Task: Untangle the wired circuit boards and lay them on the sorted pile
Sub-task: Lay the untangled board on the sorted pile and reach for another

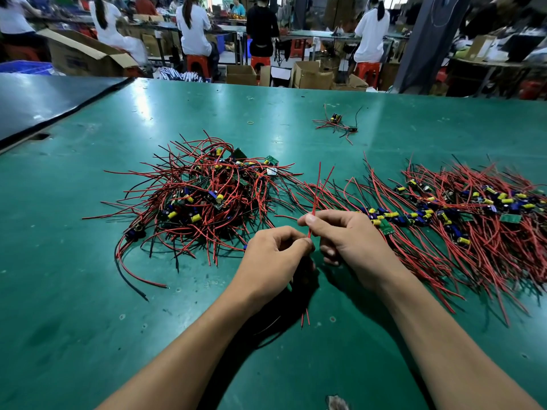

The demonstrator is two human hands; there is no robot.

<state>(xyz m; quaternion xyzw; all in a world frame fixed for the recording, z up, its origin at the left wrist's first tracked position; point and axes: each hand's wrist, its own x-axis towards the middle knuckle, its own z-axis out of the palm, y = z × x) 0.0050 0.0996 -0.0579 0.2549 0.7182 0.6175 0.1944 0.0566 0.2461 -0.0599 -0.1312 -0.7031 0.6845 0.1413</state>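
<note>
Centrally, my left hand (275, 255) and my right hand (349, 241) are close together just above the green-topped workbench (88, 291). Both pinch the same thin red insulated wires (315, 199). The left thumb and forefinger grip the strands low down. The right thumb and forefinger pinch them just above, with the remaining fingers curled underneath. From the right-hand pinch the strands fan upward and away from me. Two loose red wire ends (306, 316) show below my left wrist. I cannot tell whether a board lies inside the left palm.

Ahead and to the left of my left hand lies the tangled heap of red and black wires and small green circuit boards (204, 196), which carry yellow and blue capacitors. To the right of my right hand spreads the sorted pile of boards with roughly parallel wires (461, 214), its nearest boards just beside the right knuckles.

Far ahead of my right hand, well apart from both piles, sits a small stray cluster of wired boards (336, 122). A yellowish rubber band (250, 122) lies to its left.
</note>
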